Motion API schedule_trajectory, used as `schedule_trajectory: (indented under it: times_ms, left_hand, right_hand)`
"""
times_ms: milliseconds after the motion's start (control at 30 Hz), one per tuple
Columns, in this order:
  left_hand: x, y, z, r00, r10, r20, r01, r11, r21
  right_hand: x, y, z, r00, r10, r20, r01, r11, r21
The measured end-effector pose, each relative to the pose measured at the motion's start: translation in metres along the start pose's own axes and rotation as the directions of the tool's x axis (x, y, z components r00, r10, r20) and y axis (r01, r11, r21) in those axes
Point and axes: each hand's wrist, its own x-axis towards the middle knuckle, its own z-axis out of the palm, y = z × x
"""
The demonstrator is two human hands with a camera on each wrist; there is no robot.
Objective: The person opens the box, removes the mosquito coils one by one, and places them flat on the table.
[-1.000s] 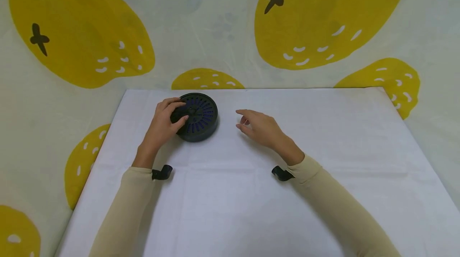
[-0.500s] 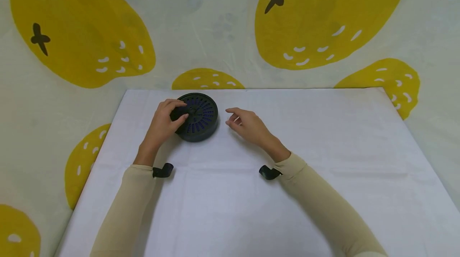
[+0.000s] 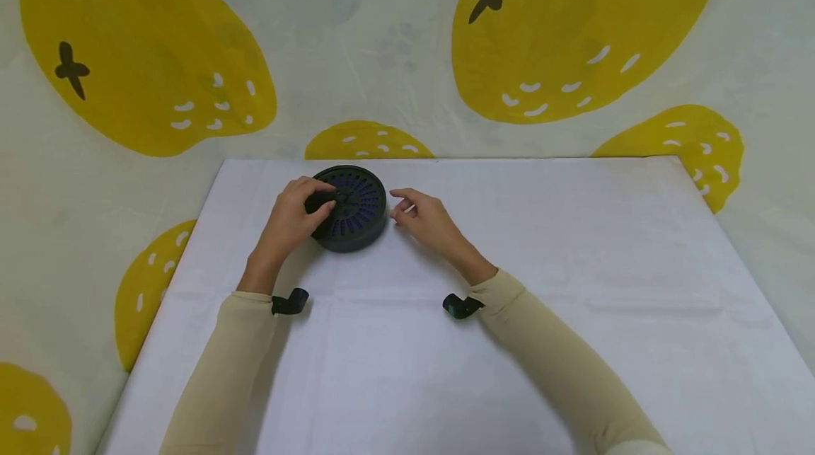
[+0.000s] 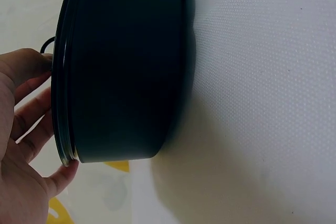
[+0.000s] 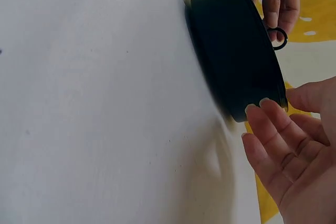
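A round, dark mosquito coil box [image 3: 359,211] stands near the table's back edge, with a radially slotted lid and a small wire ring [image 5: 284,39] on top. My left hand [image 3: 296,218] lies over the lid's left part; its thumb and fingertips come together at the ring. In the left wrist view the little finger [image 4: 63,178] touches the lid's rim. My right hand [image 3: 428,220] is just right of the box, thumb and fingers apart and loosely bent. Its fingertips are very close to the side wall [image 5: 231,51]; contact is unclear.
White cloth covers the table [image 3: 407,370]. Behind it hangs a pale cloth with large yellow fruit prints [image 3: 586,23]. A small black wrist camera [image 3: 289,301] sits at the left cuff and another black wrist camera [image 3: 461,306] at the right cuff.
My right hand has moved left, up to the right side of the mosquito coil box. My left fingertips have shifted slightly inward toward the lid's centre. The box has stayed in place.
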Motion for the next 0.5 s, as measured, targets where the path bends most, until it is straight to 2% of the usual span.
schedule_trajectory:
  times_ms: [500]
  left_hand:
    - [0.002,-0.002,0.006,0.999,0.045,-0.03,-0.045,0.999,0.002]
  right_hand:
    - [0.004,-0.001,0.016,0.997,0.069,-0.035,-0.067,0.995,0.077]
